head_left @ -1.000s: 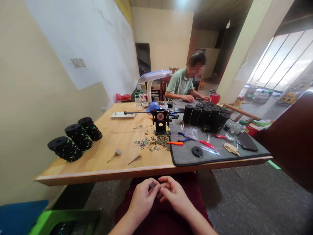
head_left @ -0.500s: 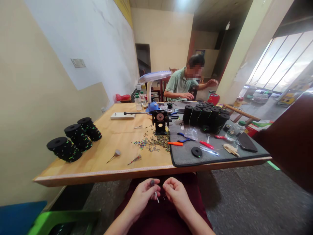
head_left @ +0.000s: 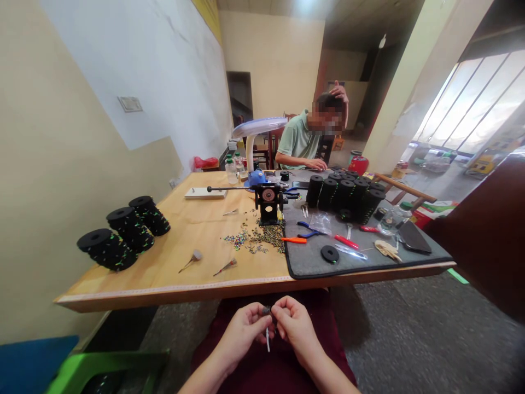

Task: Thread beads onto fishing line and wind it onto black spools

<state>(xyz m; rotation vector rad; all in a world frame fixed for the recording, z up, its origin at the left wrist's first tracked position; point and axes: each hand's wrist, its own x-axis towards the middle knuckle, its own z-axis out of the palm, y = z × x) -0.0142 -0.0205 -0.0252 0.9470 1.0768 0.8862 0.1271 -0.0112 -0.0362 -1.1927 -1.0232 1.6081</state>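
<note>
Both my hands are held over my lap, below the front edge of the wooden table (head_left: 176, 276). My left hand (head_left: 244, 334) pinches a small dark piece with a thin white stem (head_left: 267, 336) hanging from it. My right hand (head_left: 296, 326) is closed in a pinch against the top of the same piece, fingertips of both hands touching. What the piece is I cannot make out. On the table straight ahead lie a scatter of small beads (head_left: 256, 239) and a black hand-crank winder (head_left: 268, 203).
Black spools (head_left: 123, 230) sit at the table's left, more black spools (head_left: 344, 191) at the back right. A grey mat (head_left: 369, 261) carries pliers, a black disc (head_left: 330, 254) and bags. Another person (head_left: 309, 139) sits at the far end. A desk lamp (head_left: 254, 137) stands behind.
My hands drew apart half a second ago, then came back together on the small piece. The person at the far end raised a hand to the head.
</note>
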